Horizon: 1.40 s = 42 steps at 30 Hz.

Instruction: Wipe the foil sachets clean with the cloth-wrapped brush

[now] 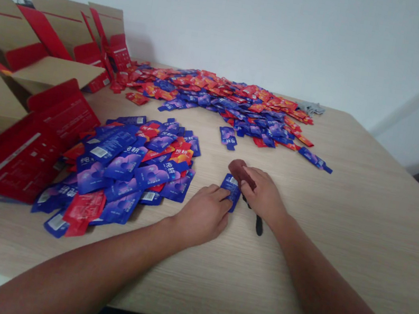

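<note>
Right grip [265, 194] clamps one brown object [240, 169]; left grip [203, 215], closure unclear, touches one blue sachet [235, 188].

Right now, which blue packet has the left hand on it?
The blue packet partly under the left hand, barcode side up; no hand touches the other blue packets.

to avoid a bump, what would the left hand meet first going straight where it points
The left hand meets the blue packet at its fingers first; beyond, probably the right hand, though depth is unclear.
</note>
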{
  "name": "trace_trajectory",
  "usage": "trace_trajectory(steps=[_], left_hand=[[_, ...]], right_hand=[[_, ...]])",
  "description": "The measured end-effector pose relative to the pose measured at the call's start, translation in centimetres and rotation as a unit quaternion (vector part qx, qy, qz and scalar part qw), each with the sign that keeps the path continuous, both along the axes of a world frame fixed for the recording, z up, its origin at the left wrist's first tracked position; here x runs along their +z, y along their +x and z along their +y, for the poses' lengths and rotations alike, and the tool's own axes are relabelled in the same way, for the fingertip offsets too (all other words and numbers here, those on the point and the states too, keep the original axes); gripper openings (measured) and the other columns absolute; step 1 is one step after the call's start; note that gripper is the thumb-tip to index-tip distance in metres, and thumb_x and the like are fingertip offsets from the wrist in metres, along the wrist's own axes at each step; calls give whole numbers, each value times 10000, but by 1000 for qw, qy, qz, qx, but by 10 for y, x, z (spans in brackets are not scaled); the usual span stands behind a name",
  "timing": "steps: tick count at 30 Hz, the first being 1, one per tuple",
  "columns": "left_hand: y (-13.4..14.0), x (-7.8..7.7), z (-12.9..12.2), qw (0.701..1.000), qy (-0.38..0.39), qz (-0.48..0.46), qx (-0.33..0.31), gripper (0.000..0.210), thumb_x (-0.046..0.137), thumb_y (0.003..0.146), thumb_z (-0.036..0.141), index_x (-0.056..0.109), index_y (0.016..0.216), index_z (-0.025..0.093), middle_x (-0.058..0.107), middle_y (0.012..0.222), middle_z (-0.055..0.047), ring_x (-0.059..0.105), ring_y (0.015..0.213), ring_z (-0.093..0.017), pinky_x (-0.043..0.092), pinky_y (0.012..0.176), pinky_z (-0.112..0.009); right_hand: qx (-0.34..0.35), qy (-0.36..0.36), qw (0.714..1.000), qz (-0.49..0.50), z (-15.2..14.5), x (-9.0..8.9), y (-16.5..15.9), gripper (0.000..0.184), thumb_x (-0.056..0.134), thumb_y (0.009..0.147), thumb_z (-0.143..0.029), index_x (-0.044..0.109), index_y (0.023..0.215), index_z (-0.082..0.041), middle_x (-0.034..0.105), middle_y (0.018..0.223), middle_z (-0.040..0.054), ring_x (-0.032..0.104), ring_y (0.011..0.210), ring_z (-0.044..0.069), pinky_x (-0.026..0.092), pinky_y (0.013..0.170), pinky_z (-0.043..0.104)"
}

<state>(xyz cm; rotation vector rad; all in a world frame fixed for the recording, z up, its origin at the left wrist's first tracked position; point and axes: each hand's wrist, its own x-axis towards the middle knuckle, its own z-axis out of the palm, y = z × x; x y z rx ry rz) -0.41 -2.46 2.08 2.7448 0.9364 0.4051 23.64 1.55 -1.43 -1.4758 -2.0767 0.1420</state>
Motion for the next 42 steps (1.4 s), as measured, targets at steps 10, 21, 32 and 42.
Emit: trace_trajectory(steps=[10, 21, 32, 42], left_hand=[[0, -3, 0, 1000, 4, -9, 9, 254, 596, 992, 244, 725, 1206, 200, 700, 1215, -111, 602, 1169, -305, 511, 1038, -479], [1, -3, 1, 1000, 15, -8, 14, 232, 627, 966, 244, 723, 1169, 188, 690, 1185, -109, 584, 1184, -306, 517, 1030, -474], [-1, -1, 1, 1000, 4, -7, 7, 252, 604, 993, 259, 721, 1208, 198, 693, 1195, -101, 596, 1151, -300, 510, 1036, -471], [-1, -1, 1, 1000, 0, -5, 5, 270, 612, 981, 250, 721, 1222, 196, 695, 1233, -108, 592, 1175, -306, 506, 1047, -476]], right_hand=[[-1, 35, 998, 53, -5, 2, -4, 437, 550, 1006, -271, 663, 1423, -207, 685, 1415, 142, 640, 1293, 332, 519, 1151, 556], [130, 30, 990, 45, -19, 12, -24, 492, 612, 938, -205, 677, 1421, -268, 688, 1435, 105, 644, 1289, 324, 540, 1119, 581], [29, 36, 999, 21, -3, -2, -8, 454, 601, 974, -270, 676, 1420, -238, 703, 1422, 120, 649, 1284, 335, 515, 1137, 563], [-25, 11, 1000, -8, 1, -5, 0, 444, 576, 995, -294, 665, 1420, -199, 696, 1411, 146, 651, 1275, 340, 514, 1142, 544]])
